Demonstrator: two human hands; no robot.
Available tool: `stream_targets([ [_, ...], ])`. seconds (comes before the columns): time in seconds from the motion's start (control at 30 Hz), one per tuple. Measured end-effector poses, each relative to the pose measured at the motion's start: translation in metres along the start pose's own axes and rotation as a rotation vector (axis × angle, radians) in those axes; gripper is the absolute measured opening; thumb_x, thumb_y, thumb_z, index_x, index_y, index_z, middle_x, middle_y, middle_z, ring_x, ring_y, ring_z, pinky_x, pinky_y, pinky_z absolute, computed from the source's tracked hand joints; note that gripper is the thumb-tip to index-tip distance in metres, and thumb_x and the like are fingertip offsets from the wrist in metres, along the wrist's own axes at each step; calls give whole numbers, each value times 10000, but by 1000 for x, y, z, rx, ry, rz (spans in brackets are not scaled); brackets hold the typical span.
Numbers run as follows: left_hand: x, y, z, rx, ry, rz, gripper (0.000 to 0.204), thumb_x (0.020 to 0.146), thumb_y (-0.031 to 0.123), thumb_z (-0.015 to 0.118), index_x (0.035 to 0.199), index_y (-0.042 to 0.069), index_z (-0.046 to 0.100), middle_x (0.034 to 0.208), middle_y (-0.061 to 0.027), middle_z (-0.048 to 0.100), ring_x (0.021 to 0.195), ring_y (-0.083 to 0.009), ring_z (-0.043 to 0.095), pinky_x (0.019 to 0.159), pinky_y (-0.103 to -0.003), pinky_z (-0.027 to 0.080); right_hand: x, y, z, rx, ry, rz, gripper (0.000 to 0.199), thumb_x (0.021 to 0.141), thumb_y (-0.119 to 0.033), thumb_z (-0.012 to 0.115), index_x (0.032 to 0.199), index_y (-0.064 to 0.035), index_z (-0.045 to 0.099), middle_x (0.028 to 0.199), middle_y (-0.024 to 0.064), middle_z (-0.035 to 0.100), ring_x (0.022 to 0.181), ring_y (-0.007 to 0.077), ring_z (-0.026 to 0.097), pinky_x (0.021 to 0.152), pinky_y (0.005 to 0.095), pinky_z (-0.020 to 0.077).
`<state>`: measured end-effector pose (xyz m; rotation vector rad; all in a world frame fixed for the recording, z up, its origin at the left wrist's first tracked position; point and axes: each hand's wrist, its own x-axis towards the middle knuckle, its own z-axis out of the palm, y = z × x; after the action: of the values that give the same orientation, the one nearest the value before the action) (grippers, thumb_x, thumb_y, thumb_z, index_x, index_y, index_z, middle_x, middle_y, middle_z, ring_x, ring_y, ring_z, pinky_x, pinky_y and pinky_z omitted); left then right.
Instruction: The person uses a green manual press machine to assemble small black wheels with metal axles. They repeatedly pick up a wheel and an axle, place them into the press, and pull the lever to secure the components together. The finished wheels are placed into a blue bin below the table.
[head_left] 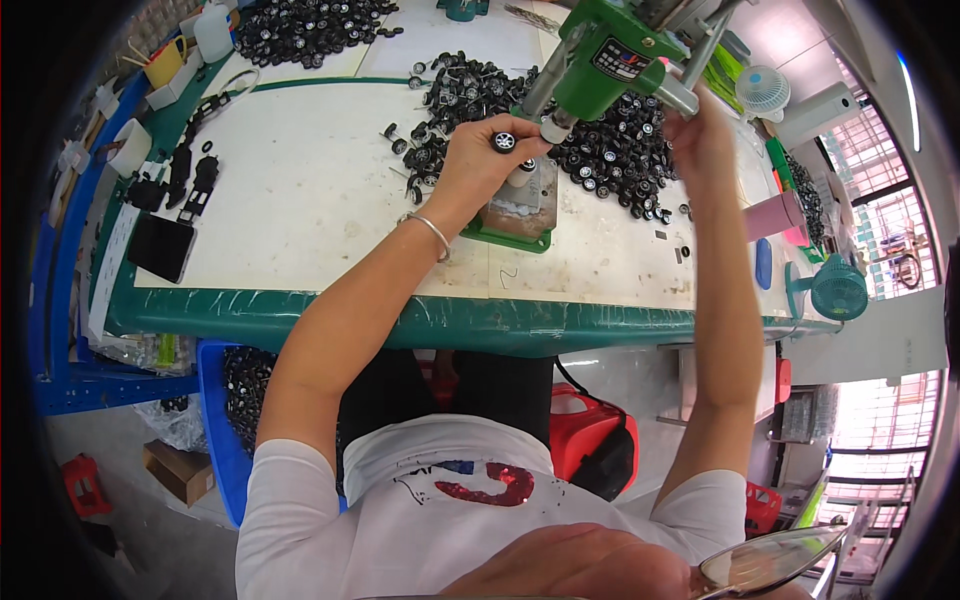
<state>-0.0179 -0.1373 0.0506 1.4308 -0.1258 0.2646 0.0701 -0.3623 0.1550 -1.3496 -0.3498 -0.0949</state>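
Observation:
My left hand (478,165) is closed at the base of a green bench press (600,70), pinching a small black toy wheel (503,142) with a pale spoked hub. A second wheel (528,166) shows just below the fingertips, under the press's ram (555,128); whether an axle joins the two is hidden. Under them lies the metal base plate (522,212). My right hand (698,140) is raised at the right of the press, below its metal lever hub (679,94). Its fingers are curled and slightly blurred, seemingly round a lever arm.
Loose black wheels (612,150) lie heaped behind and beside the press, with another pile (305,35) at the far left. Black plastic parts (200,185) and a dark flat tablet-like object (162,248) lie on the left. A pink cup (774,216) and small fan (838,288) stand right.

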Motion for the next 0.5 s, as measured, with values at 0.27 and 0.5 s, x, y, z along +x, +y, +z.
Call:
stream_targets([
  [0.27,0,7,-4,-18,-44,-46,168,769,169,773,891,61,731,818,19,667,795,-74,559,834,-253,427,134,-113,23,51,-184,12,226,937,-348,587,830,-177,485,597,-39,464,480,87,463,448,227,399],
  [0.5,0,4,-13,-14,-26,-80,140,784,140,759,894,58,732,827,21,668,802,-71,566,827,-246,445,103,-92,70,137,-55,-272,200,917,-238,611,803,-170,461,510,-84,363,357,34,322,297,185,206],
])
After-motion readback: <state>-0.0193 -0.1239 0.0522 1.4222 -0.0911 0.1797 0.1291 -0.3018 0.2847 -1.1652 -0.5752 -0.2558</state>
